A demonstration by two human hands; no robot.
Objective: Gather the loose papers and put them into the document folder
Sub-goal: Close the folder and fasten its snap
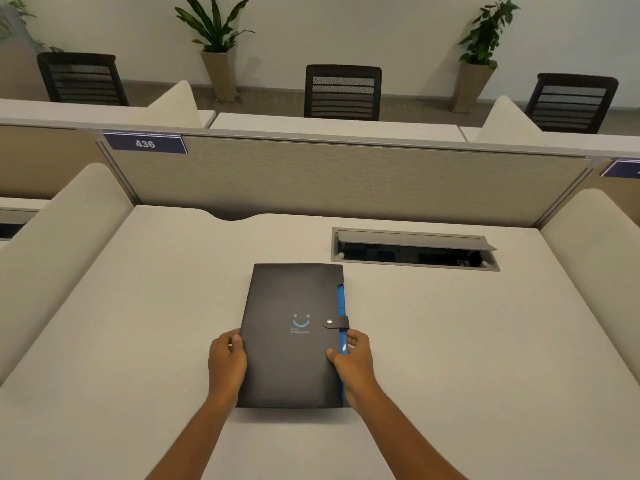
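Here's the desk [138, 323], pale and broad, filling the lower two thirds of the frame, boxed in by a grey partition [346, 181] across the middle with a number plate [145, 144] reading 436 at its upper left. Right of centre, an open cable hatch [415, 249] sits sunk into the desktop, well clear of the work. And there, low and centre, lies the document folder [294, 336], flat on the desk, squared up to the person, probably so both edges are easy to reach. It's dark grey, matte, with a small blue smiley mark printed on the cover, a blue strip showing down its right edge, and a strap with a metal snap [336, 322] folded across that edge, looking fastened. Now the hands: the left hand [227, 362] curls its fingers round the folder's left edge, gripping it; the right hand [353, 360] pinches the right edge just below the strap, thumb on the cover, fingers tucked behind. A steadying hold, I'd say, bracing both sides. No loose papers anywhere in sight, so whether they're already inside I can't tell.
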